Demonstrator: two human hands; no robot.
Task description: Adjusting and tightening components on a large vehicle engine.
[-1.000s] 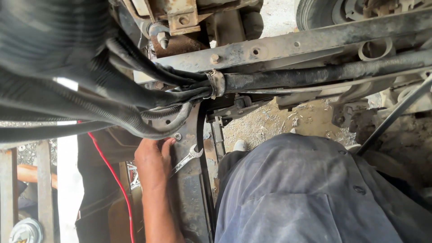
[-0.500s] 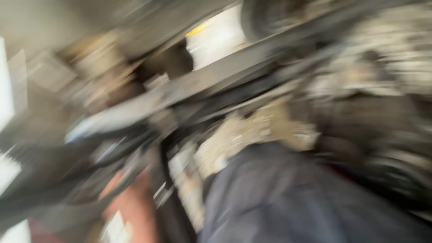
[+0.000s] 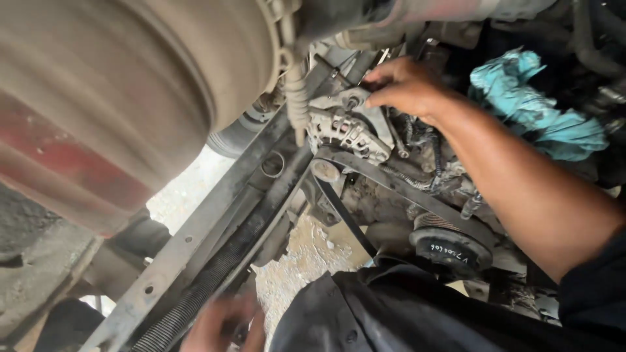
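Note:
I am looking up at the underside of a vehicle engine. My right hand (image 3: pixel 404 85) reaches up from the right, and its curled fingers grip the top of a grey ribbed alternator (image 3: pixel 345 130) at its upper mounting bolt. A black drive belt (image 3: pixel 391 186) runs from the alternator down to a dark round pulley (image 3: pixel 450 248). At the bottom edge my left hand (image 3: pixel 222 324) is blurred, close to a metal crossbar (image 3: pixel 215 221). Whether it holds anything I cannot tell.
A big dusty round drum (image 3: pixel 130 85) fills the upper left. A teal rag (image 3: pixel 535 104) is stuffed among hoses at the upper right. Gravel ground (image 3: pixel 306 254) shows between the bars. My dark clothing (image 3: pixel 391 313) covers the lower middle.
The view has swung from the frame rails and hoses to the alternator and belt. A hand that held a small wrench by a bracket is gone; my right hand is now on the alternator.

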